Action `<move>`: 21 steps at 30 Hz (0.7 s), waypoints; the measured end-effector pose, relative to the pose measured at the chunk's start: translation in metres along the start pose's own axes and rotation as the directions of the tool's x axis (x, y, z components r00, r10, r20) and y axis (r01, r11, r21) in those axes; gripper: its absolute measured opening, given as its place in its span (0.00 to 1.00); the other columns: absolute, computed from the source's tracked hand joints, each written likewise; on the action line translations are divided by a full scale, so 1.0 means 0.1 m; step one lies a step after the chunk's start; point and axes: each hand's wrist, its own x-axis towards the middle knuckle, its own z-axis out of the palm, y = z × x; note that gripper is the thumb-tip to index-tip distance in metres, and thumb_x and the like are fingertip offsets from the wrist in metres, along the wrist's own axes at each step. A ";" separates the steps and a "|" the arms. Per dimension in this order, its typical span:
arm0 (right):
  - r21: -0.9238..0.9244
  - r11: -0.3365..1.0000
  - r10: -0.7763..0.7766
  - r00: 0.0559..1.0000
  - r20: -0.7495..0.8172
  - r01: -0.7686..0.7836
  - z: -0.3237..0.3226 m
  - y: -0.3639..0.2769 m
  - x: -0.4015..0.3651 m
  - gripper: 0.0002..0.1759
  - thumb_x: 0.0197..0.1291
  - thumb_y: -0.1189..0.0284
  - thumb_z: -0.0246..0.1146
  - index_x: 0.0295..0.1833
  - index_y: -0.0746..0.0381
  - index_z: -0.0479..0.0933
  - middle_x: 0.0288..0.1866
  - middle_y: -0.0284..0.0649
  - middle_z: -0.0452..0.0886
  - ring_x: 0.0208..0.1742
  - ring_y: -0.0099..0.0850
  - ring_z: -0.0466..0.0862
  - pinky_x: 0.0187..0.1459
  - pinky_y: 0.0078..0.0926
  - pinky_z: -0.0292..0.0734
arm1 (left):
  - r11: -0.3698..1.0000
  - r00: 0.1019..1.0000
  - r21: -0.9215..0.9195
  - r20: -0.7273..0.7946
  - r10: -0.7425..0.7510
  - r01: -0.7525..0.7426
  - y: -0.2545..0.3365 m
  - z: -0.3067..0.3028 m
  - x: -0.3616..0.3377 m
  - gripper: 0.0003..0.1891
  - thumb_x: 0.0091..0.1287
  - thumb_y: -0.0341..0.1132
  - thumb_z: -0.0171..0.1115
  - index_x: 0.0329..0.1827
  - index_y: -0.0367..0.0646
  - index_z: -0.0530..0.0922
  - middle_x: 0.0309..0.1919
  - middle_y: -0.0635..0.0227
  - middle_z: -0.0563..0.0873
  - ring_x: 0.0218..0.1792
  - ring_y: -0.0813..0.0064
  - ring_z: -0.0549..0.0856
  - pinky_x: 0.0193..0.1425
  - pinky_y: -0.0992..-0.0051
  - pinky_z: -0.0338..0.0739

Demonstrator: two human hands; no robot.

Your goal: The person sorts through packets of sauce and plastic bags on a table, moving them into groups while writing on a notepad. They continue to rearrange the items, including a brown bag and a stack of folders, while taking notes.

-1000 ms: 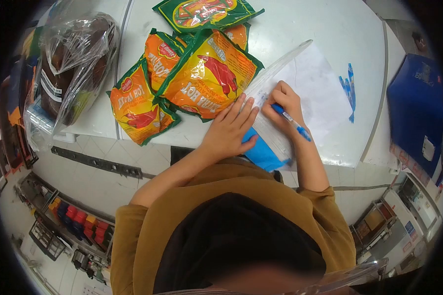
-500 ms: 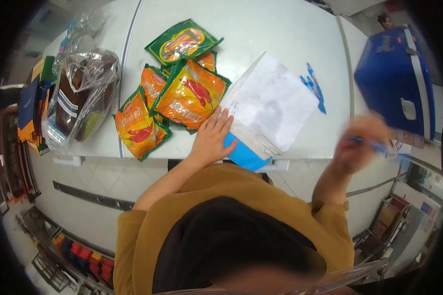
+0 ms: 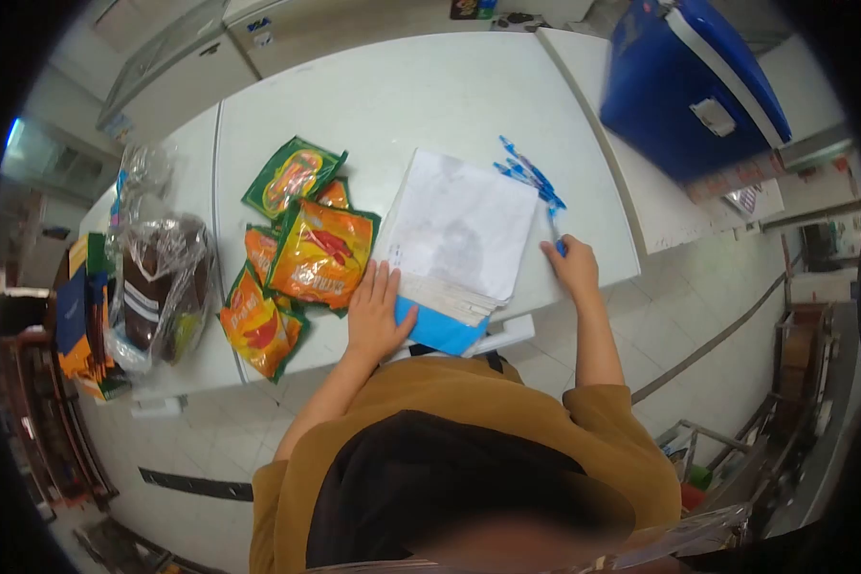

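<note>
Grips a blue pen [image 3: 560,248] between thumb and fingers of the right hand [image 3: 576,266]. Has loose pens [image 3: 531,175] just beyond that grip, and a stack of papers [image 3: 464,225] to its left. Rests the left hand [image 3: 377,320] open and flat, with the thumb over a blue sheet [image 3: 447,329]. Has seasoning packets [image 3: 323,251] just beside those fingers, a plastic-wrapped bundle [image 3: 163,287] farther left, and a blue box [image 3: 684,91] well past the pen grip.

So the sauce packets [image 3: 322,251] are piled left of the paper stack [image 3: 464,225], pens [image 3: 531,174] just right of it, all on the table [image 3: 373,105].
</note>
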 end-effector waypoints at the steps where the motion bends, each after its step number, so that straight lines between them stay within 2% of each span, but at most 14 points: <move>1: -0.006 1.000 -0.025 0.995 -0.093 0.024 0.01 -0.01 0.02 0.23 0.63 0.55 0.64 0.29 0.66 0.77 0.27 0.48 0.79 0.30 0.49 0.78 0.34 0.45 0.73 | 1.000 1.000 0.006 0.004 0.005 -0.005 0.00 0.00 0.00 0.35 0.64 0.50 0.60 0.68 0.35 0.69 0.70 0.48 0.69 0.73 0.47 0.64 0.71 0.54 0.61; 3: -0.031 0.997 -0.082 0.959 -0.272 0.076 0.03 -0.04 0.23 0.21 0.65 0.56 0.62 0.30 0.64 0.78 0.30 0.48 0.79 0.34 0.48 0.80 0.37 0.46 0.74 | 1.000 1.000 0.019 0.008 0.006 -0.006 0.00 0.00 0.00 0.35 0.64 0.50 0.60 0.68 0.35 0.69 0.70 0.47 0.69 0.73 0.47 0.64 0.71 0.54 0.61; 4: -0.014 0.996 -0.084 0.944 -0.318 0.084 0.01 -0.05 0.43 0.17 0.65 0.61 0.62 0.31 0.63 0.80 0.33 0.47 0.79 0.37 0.46 0.79 0.38 0.45 0.74 | 1.000 1.000 0.023 -0.001 0.013 -0.013 0.01 -0.01 0.01 0.35 0.64 0.50 0.60 0.68 0.35 0.70 0.69 0.47 0.70 0.73 0.47 0.64 0.70 0.54 0.61; 6: 0.153 0.931 -0.224 0.850 -0.476 0.331 0.13 -0.01 0.90 0.12 0.61 0.65 0.65 0.34 0.64 0.83 0.34 0.47 0.80 0.38 0.46 0.80 0.40 0.44 0.75 | 0.999 1.000 0.029 -0.015 0.020 -0.020 0.02 -0.02 0.01 0.34 0.63 0.50 0.60 0.67 0.35 0.71 0.68 0.46 0.71 0.72 0.46 0.66 0.69 0.54 0.63; 8: 0.205 0.917 -0.237 0.882 -0.408 0.341 0.25 -0.11 1.27 0.11 0.56 0.67 0.68 0.36 0.65 0.84 0.34 0.47 0.83 0.39 0.46 0.82 0.43 0.42 0.77 | 0.999 1.000 0.033 -0.008 0.028 -0.027 0.01 -0.01 0.00 0.34 0.64 0.51 0.60 0.67 0.35 0.71 0.68 0.46 0.71 0.72 0.46 0.65 0.69 0.54 0.63; 11: 0.150 0.961 -0.219 0.970 -0.104 0.233 0.23 -0.23 1.57 0.13 0.54 0.67 0.69 0.38 0.66 0.85 0.35 0.49 0.84 0.36 0.44 0.85 0.42 0.36 0.79 | 0.999 0.999 0.029 -0.006 0.035 -0.034 -0.02 0.00 0.00 0.34 0.64 0.51 0.60 0.67 0.35 0.71 0.69 0.46 0.70 0.72 0.46 0.65 0.70 0.54 0.62; 14: 0.080 0.966 -0.232 0.961 -0.148 0.246 0.25 -0.26 1.75 0.12 0.56 0.69 0.69 0.40 0.67 0.82 0.33 0.45 0.84 0.32 0.38 0.85 0.37 0.33 0.80 | 0.999 0.999 0.025 -0.006 0.039 -0.039 -0.02 -0.02 -0.01 0.34 0.64 0.51 0.60 0.67 0.35 0.71 0.69 0.46 0.70 0.73 0.47 0.65 0.71 0.54 0.62; 15: 0.312 0.927 -0.167 0.973 -0.158 0.210 0.23 -0.38 1.66 0.11 0.56 0.70 0.69 0.40 0.66 0.82 0.32 0.45 0.85 0.34 0.36 0.86 0.39 0.32 0.80 | 0.999 0.999 0.022 -0.004 0.035 -0.035 -0.03 -0.02 -0.02 0.34 0.64 0.52 0.60 0.67 0.35 0.71 0.69 0.46 0.70 0.73 0.47 0.65 0.71 0.54 0.61; 17: 0.705 0.702 -0.037 0.994 -0.106 0.101 0.07 -0.76 1.16 0.09 0.56 0.72 0.69 0.40 0.65 0.81 0.31 0.44 0.86 0.39 0.31 0.86 0.42 0.31 0.80 | 1.000 1.000 0.012 0.001 0.022 -0.022 -0.03 -0.03 -0.01 0.35 0.64 0.52 0.60 0.67 0.35 0.71 0.69 0.46 0.70 0.73 0.47 0.65 0.71 0.55 0.62; 19: 0.897 0.437 -0.305 0.949 0.079 0.066 0.28 -1.01 0.65 0.09 0.56 0.73 0.69 0.40 0.65 0.79 0.32 0.39 0.84 0.38 0.25 0.84 0.39 0.25 0.78 | 1.000 1.000 0.006 0.013 0.006 -0.006 -0.03 -0.03 -0.03 0.35 0.64 0.53 0.60 0.68 0.36 0.70 0.69 0.47 0.70 0.73 0.48 0.65 0.71 0.55 0.62; 21: 0.774 0.549 -0.573 0.816 0.073 0.316 0.33 -1.22 0.22 0.08 0.57 0.77 0.68 0.41 0.64 0.77 0.36 0.37 0.83 0.36 0.24 0.83 0.38 0.23 0.79 | 1.000 1.000 0.008 0.024 0.003 -0.003 -0.05 -0.02 -0.02 0.36 0.64 0.53 0.60 0.69 0.38 0.69 0.71 0.49 0.69 0.74 0.50 0.64 0.72 0.56 0.61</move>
